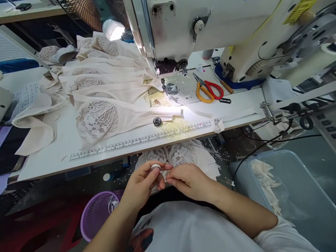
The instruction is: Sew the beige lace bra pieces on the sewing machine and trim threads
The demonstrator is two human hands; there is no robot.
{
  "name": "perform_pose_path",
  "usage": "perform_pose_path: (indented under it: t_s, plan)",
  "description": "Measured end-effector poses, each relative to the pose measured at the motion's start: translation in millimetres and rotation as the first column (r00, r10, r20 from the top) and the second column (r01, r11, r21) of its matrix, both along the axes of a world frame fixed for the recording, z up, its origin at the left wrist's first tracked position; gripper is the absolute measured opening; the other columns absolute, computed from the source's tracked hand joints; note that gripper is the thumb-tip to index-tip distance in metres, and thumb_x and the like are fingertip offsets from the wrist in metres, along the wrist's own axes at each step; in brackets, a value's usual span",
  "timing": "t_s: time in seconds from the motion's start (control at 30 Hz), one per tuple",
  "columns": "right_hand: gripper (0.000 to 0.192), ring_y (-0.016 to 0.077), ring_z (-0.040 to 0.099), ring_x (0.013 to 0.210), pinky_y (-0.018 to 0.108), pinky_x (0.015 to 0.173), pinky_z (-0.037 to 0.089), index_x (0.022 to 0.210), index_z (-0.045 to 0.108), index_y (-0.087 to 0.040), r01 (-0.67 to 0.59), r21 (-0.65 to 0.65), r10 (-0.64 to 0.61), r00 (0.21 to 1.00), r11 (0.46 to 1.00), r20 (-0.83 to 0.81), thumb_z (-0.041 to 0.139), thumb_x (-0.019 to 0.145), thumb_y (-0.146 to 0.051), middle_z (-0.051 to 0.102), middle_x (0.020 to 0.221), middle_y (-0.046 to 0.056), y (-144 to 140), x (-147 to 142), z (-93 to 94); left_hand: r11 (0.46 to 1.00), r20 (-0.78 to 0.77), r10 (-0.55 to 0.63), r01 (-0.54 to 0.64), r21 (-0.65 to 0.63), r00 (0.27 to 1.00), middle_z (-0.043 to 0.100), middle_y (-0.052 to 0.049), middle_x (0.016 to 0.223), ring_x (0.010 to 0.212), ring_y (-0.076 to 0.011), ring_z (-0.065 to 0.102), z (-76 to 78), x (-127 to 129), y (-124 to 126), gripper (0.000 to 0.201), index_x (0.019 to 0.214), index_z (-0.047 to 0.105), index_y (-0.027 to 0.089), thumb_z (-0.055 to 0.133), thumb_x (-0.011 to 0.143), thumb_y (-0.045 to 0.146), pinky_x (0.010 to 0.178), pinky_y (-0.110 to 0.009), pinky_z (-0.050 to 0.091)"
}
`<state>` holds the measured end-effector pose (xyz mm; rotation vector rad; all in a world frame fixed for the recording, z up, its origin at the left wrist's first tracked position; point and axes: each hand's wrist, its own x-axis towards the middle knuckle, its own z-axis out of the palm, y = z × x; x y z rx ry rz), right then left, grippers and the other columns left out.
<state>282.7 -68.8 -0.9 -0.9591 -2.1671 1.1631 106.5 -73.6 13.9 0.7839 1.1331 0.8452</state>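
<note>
My left hand (143, 183) holds a small silvery bobbin (155, 167) between thumb and fingers, below the table's front edge. My right hand (187, 180) is next to it, fingertips pinched close to the bobbin; whether a thread runs between them is too fine to tell. Both hands hover over a cream lace piece (181, 155) lying in my lap. On the white table (105, 147) a second round metal bobbin (157, 121) rests near the lit needle plate (181, 89) of the sewing machine (210, 31).
Cream lace garments (97, 91) are piled on the table's left half. Orange and red scissors (208, 90) and a razor blade (225, 100) lie to the right of the needle. A purple basket (98, 211) stands lower left, a blue plastic bin (288, 196) with fabric scraps lower right.
</note>
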Motion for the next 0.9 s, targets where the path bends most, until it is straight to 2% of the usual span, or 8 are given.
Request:
perform_pose_path:
  t_s: [0.07, 0.17, 0.27, 0.37, 0.47, 0.53, 0.73, 0.9]
  plan:
    - [0.025, 0.0135, 0.057, 0.062, 0.023, 0.059, 0.041, 0.071, 0.059, -0.018, 0.022, 0.031, -0.023, 1.000, 0.999, 0.008, 0.043, 0.091, -0.020, 0.064, 0.066, 0.001, -1, -1, -3.2, 0.991, 0.117, 0.113, -0.103, -0.091, 0.987, 0.068, -0.001, 0.070, 0.037, -0.0021, 0.040, -1.0, 2, 3, 0.029, 0.083, 0.061, 0.017, 0.075, 0.067, 0.038, 0.041, -0.018, 0.035]
    - [0.021, 0.0136, 0.058, 0.062, 0.023, 0.060, 0.042, 0.073, 0.060, -0.018, 0.008, 0.036, -0.008, 1.000, 0.999, 0.007, 0.046, 0.089, -0.018, 0.065, 0.067, 0.001, -3, -3, -9.0, 0.970, 0.242, 0.180, -0.131, -0.206, 0.953, 0.058, 0.005, 0.056, 0.034, 0.0001, 0.030, 0.2, 3, 7, 0.028, 0.083, 0.061, 0.018, 0.077, 0.065, 0.034, 0.036, -0.013, 0.023]
    - [0.021, 0.0141, 0.058, 0.064, 0.023, 0.062, 0.043, 0.073, 0.061, -0.018, -0.005, 0.012, 0.005, 1.000, 1.000, 0.023, 0.047, 0.088, -0.017, 0.066, 0.068, 0.002, -5, -4, -14.2, 0.965, 0.305, 0.166, -0.091, -0.245, 0.938, 0.049, 0.007, 0.052, 0.036, -0.0004, 0.030, 1.6, 5, 8, 0.027, 0.087, 0.062, 0.017, 0.075, 0.068, 0.031, 0.037, -0.013, 0.023]
    - [0.021, 0.0153, 0.059, 0.068, 0.025, 0.065, 0.046, 0.077, 0.064, -0.017, -0.040, -0.048, 0.041, 0.999, 0.998, 0.033, 0.047, 0.089, -0.019, 0.065, 0.071, 0.003, -3, 0, -15.0, 0.978, 0.307, 0.115, -0.053, -0.201, 0.945, 0.049, 0.006, 0.054, 0.037, -0.0014, 0.031, 1.4, 6, 7, 0.029, 0.093, 0.062, 0.015, 0.072, 0.072, 0.032, 0.039, -0.015, 0.024]
    - [0.021, 0.0163, 0.060, 0.078, 0.029, 0.072, 0.048, 0.100, 0.064, -0.016, 0.064, -0.136, -0.064, 0.998, 0.989, 0.003, 0.052, 0.089, -0.028, 0.064, 0.097, 0.009, 0, 7, -11.2, 0.997, 0.194, 0.043, -0.028, -0.077, 0.980, 0.045, 0.006, 0.053, 0.040, -0.0045, 0.032, -0.6, 7, 1, 0.037, 0.106, 0.058, 0.017, 0.066, 0.078, 0.039, 0.041, -0.018, 0.024]
    - [0.029, 0.0128, 0.057, 0.071, 0.028, 0.068, 0.049, 0.110, 0.061, -0.017, 0.172, -0.212, -0.189, 0.980, 0.962, -0.060, 0.054, 0.088, -0.035, 0.058, 0.111, 0.010, 2, 9, -8.3, 1.000, 0.050, -0.005, 0.004, 0.027, 0.999, 0.042, 0.007, 0.054, 0.044, -0.0073, 0.035, -2.9, 9, -5, 0.043, 0.117, 0.051, 0.020, 0.059, 0.083, 0.044, 0.042, -0.019, 0.025]
    - [0.023, 0.0058, 0.041, 0.052, 0.022, 0.051, 0.040, 0.094, 0.064, -0.018, 0.244, -0.362, -0.359, 0.886, 0.900, -0.293, 0.058, 0.084, -0.038, 0.055, 0.097, 0.005, 0, -1, -8.7, 0.927, -0.357, -0.133, 0.244, 0.287, 0.925, 0.040, 0.006, 0.061, 0.048, -0.0101, 0.034, -6.5, 14, -11, 0.053, 0.138, 0.033, 0.022, 0.042, 0.091, 0.045, 0.046, -0.024, 0.031]
    - [0.016, 0.0083, 0.043, 0.056, 0.023, 0.051, 0.039, 0.086, 0.061, -0.020, 0.258, -0.384, -0.404, 0.837, 0.886, -0.369, 0.059, 0.083, -0.035, 0.055, 0.093, 0.004, -1, 0, -11.0, 0.848, -0.475, -0.172, 0.375, 0.373, 0.863, 0.042, 0.005, 0.062, 0.052, -0.0126, 0.039, -12.3, 14, -6, 0.055, 0.143, 0.022, 0.019, 0.034, 0.094, 0.040, 0.051, -0.025, 0.035]
